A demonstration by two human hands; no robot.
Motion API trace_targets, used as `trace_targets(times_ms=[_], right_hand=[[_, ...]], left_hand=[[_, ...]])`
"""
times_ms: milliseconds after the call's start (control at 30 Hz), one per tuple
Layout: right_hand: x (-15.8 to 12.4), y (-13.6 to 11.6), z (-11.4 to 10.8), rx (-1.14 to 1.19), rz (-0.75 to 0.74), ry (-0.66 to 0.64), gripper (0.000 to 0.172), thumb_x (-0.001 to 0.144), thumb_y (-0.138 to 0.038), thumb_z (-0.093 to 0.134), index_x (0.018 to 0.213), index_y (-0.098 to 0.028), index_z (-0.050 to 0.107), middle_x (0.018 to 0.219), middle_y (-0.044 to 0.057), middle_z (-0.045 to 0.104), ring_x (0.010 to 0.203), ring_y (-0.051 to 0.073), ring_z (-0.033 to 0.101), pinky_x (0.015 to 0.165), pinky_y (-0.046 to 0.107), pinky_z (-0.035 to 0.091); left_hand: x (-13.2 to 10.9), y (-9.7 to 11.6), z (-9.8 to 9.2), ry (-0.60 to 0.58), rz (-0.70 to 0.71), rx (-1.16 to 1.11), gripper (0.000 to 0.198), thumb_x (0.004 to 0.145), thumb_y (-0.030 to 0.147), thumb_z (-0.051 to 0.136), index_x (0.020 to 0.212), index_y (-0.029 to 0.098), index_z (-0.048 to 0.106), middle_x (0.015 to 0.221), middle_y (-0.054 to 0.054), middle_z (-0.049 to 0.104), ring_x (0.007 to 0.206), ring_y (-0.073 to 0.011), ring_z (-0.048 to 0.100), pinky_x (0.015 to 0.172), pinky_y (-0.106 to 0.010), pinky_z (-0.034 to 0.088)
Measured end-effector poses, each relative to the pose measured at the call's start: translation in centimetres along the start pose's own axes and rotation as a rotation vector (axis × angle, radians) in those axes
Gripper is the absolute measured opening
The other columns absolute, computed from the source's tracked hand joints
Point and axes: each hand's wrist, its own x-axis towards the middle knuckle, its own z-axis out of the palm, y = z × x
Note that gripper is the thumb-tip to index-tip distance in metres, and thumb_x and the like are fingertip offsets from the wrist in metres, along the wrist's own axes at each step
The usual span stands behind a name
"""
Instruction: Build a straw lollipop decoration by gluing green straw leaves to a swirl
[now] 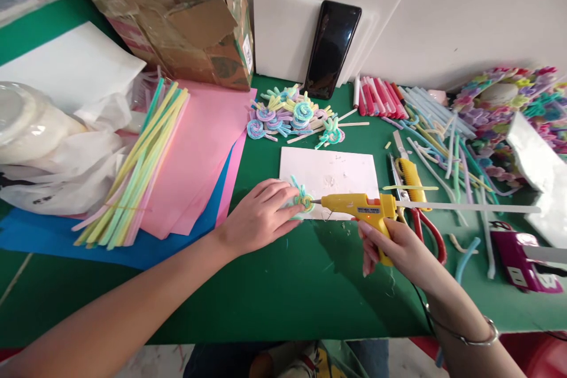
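Note:
In my right hand [385, 239] is a yellow hot glue gun [354, 205], its nozzle pointing left. A long translucent glue stick [478, 207] sticks out of its back. The nozzle tip meets a small coiled pipe-cleaner piece [304, 202], yellow and pale blue-green, at the left edge of a white board [330, 165]. My left hand [261, 215] presses its fingers on that piece, partly covering it. Behind the board lies a pile of finished-looking pastel pipe-cleaner swirls [292, 112].
Pastel pipe cleaners [137, 171] lie bundled on pink paper [199, 130] at left. A phone [332, 47] leans at the back near a cardboard box [177, 18]. On the right are red-handled pliers [427, 236], a yellow-handled cutter [410, 177], loose stems and a purple power strip [525, 260].

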Motion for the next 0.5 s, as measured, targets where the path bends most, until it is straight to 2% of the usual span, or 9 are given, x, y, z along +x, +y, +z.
trace_targets(times_ms=[500], right_hand=[[0.02, -0.45, 0.24, -0.036, -0.003, 0.023, 0.051, 0.082, -0.065, 0.05, 0.057, -0.021, 0.042, 0.046, -0.003, 0.052, 0.045, 0.014, 0.063, 0.049, 0.025, 0.047]], left_hand=[[0.02, -0.05, 0.1, 0.002, 0.004, -0.006, 0.017, 0.09, 0.025, 0.057, 0.102, 0.019, 0.066, 0.105, -0.007, 0.063, 0.104, -0.0212, 0.056, 0.095, -0.039, 0.048]])
